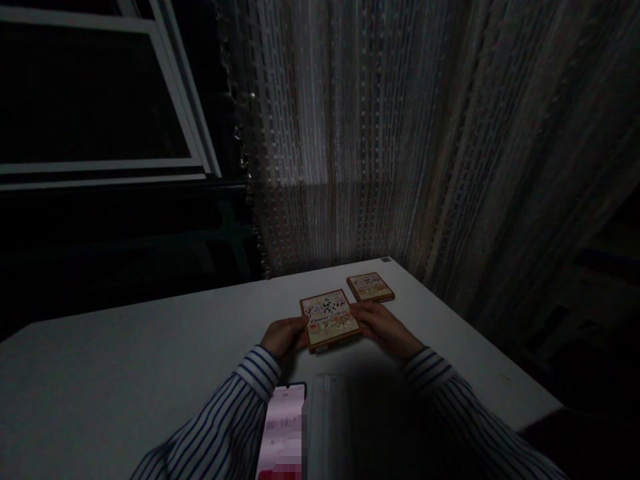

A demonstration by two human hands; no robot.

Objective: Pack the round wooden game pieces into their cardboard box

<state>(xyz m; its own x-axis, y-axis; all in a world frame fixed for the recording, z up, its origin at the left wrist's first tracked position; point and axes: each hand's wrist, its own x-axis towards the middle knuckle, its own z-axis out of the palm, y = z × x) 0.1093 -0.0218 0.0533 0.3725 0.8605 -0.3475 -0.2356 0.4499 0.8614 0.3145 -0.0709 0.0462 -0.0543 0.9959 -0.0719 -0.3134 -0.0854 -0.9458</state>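
Observation:
A flat square box (329, 319) with printed characters on its lid is held just above the white table (125, 360), between both my hands. My left hand (285, 335) grips its left edge, fingers curled under it. My right hand (383, 327) grips its right edge the same way. A second, smaller-looking box (371, 286) of the same design lies flat on the table just beyond, close to my right hand. Both my sleeves are striped.
A phone (283, 430) with a lit pinkish screen lies near the table's front edge beside a pale flat object (327, 427). A sheer curtain (400, 133) hangs behind the table, and a dark window (95, 93) is at the left. The table's right edge drops off near the curtain.

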